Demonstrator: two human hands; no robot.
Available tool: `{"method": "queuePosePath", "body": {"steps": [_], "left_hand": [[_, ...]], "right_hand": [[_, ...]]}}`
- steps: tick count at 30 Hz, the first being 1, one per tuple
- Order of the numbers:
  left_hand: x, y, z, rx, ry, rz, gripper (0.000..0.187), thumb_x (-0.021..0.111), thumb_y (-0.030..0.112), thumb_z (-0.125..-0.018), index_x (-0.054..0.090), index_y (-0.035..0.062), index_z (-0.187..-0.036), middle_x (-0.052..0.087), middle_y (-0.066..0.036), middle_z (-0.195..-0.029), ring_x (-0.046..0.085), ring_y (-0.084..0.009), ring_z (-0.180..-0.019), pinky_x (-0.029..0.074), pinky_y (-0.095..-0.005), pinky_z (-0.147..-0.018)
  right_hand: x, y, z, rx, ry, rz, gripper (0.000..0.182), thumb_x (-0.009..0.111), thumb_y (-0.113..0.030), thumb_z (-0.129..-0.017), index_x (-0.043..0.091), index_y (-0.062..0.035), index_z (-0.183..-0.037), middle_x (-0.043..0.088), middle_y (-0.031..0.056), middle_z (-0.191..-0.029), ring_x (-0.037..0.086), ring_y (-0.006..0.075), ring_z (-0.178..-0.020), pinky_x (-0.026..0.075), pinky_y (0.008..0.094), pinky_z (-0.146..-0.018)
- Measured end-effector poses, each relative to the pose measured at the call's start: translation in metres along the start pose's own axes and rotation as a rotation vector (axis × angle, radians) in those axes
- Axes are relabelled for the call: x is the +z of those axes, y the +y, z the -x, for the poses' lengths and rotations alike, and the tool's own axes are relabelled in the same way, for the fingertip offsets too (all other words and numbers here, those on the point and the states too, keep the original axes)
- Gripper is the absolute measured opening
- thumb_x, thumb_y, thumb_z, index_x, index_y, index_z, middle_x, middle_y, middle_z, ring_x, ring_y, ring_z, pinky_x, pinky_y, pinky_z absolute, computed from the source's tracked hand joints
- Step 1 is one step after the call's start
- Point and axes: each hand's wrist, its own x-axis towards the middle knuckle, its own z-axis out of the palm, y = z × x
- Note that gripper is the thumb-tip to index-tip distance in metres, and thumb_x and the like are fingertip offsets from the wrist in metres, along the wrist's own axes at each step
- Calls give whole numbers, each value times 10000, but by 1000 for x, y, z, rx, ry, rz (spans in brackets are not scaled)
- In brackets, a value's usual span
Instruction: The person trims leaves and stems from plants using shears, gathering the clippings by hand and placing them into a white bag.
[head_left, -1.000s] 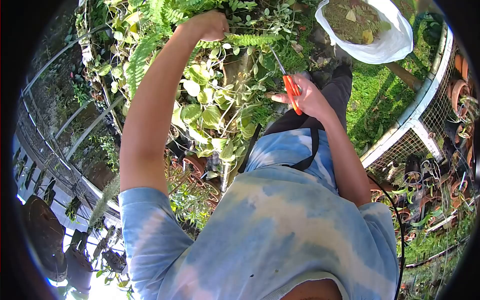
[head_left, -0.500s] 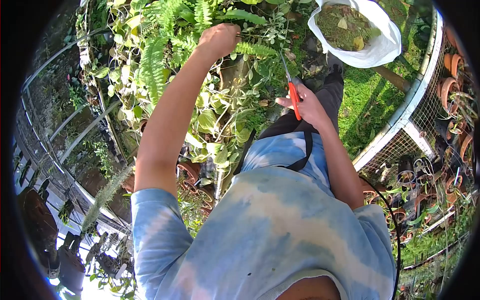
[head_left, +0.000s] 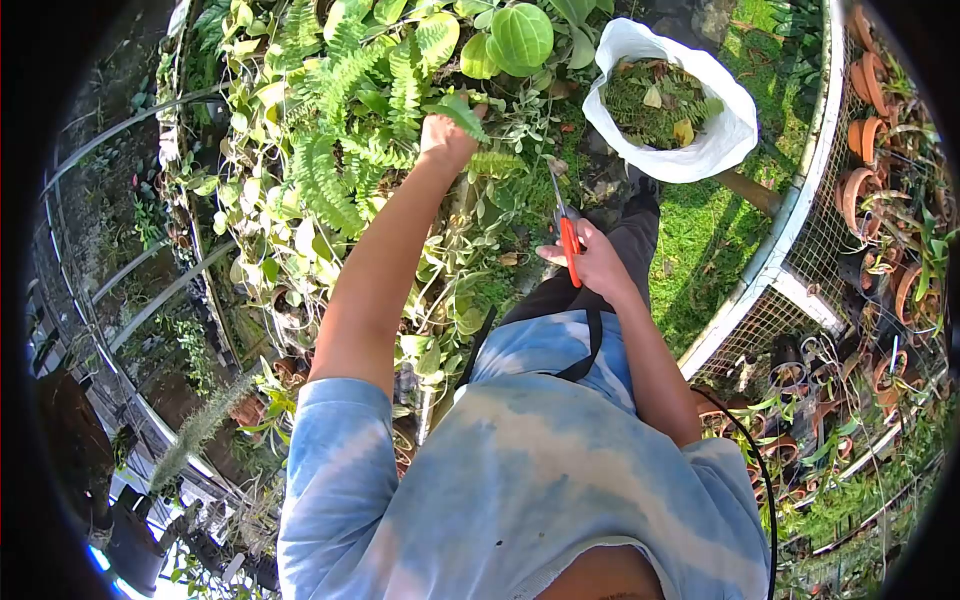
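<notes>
My left hand (head_left: 447, 143) reaches into a clump of green ferns (head_left: 405, 90). A fern frond (head_left: 460, 114) lies across its fingers and hides most of them, so I cannot see whether it grips a stem. Lower and to the right, my right hand (head_left: 601, 264) is closed around the red handles of a pair of scissors (head_left: 571, 245). The blades point up toward the small-leaved plants (head_left: 525, 125), and whether they are parted is hard to make out.
A white sack (head_left: 735, 125) with cut fern leaves and dry leaves inside stands ahead to the right. Beyond it runs a white-framed wire mesh (head_left: 765, 315), with clay pots (head_left: 857, 200) behind. Broad-leaved plants (head_left: 522, 40) grow ahead. Metal rails (head_left: 150, 115) are at left.
The view has shifted, so the sack and plants sit lower. My left hand has gone deeper among the ferns, and a frond now covers its fingers. My right hand still holds the scissors.
</notes>
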Motion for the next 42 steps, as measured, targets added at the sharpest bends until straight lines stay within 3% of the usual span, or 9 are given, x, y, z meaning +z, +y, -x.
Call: {"method": "queuePosePath", "body": {"steps": [3,8,11,17,18,24,35,36,42], "left_hand": [[-53,26,-14,-82,-275,-122,340,477,158,-959,639,138,-1258,706,-89,-1154,678,-255,-1059,539,-358,-849],[-44,31,-14,-8,-70,-75,251,538,242,-948,731,100,-1024,738,-110,-994,699,-286,-965,536,-372,-813],[-66,34,-19,-296,-354,258,329,485,305,-978,670,83,-1135,652,-143,-1247,603,-353,-1139,495,-433,-949],[-85,27,-5,27,-228,19,223,625,239,-917,723,128,-1084,685,-126,-1161,635,-314,-1082,527,-454,-905],[-89,22,-8,14,-233,45,245,635,283,-922,728,132,-1093,696,-128,-1136,646,-313,-1070,528,-446,-913],[-140,1,-15,-152,-270,163,351,686,407,-919,726,171,-1175,727,-130,-1072,698,-281,-977,545,-415,-923],[-184,-36,-38,-214,-393,391,297,712,281,-927,738,50,-1112,743,-130,-988,696,-235,-787,580,-394,-721],[-198,-30,-37,-255,-451,373,297,697,299,-937,740,79,-1132,747,-116,-1007,698,-229,-796,580,-392,-718],[-190,-55,-41,-192,-476,366,279,667,288,-947,735,118,-1159,749,-104,-1036,708,-208,-833,581,-390,-777]], "right_hand": [[1,-3,-1,-4,-14,-29,535,885,-434,-753,500,-80,-866,442,-35,-732,427,94,-675,405,274,-632],[-1,-14,3,0,-13,9,538,886,-431,-753,468,-99,-827,422,-42,-723,412,94,-660,397,280,-615],[-4,-2,-5,53,-75,19,468,868,-268,-805,543,-29,-1042,542,6,-953,594,129,-935,495,305,-855],[0,-15,0,43,-117,25,452,864,-263,-808,543,-42,-1037,537,10,-929,597,155,-948,491,317,-859],[5,-10,1,-126,-43,-3,509,870,-409,-773,469,-98,-751,405,-29,-716,403,108,-652,358,293,-598],[23,12,-13,-199,-78,-34,575,920,-431,-696,491,-63,-806,428,-9,-739,424,124,-664,408,303,-633],[53,-18,-80,-692,115,588,802,966,-519,-519,580,42,-943,517,135,-930,558,294,-847,492,381,-780],[53,-45,-74,-455,35,646,797,932,-547,-521,626,19,-993,556,181,-1088,544,357,-1118,480,410,-958],[57,-63,-119,-407,-37,746,979,889,-712,-455,638,54,-1011,552,208,-1158,515,383,-1175,464,430,-1021]]}}
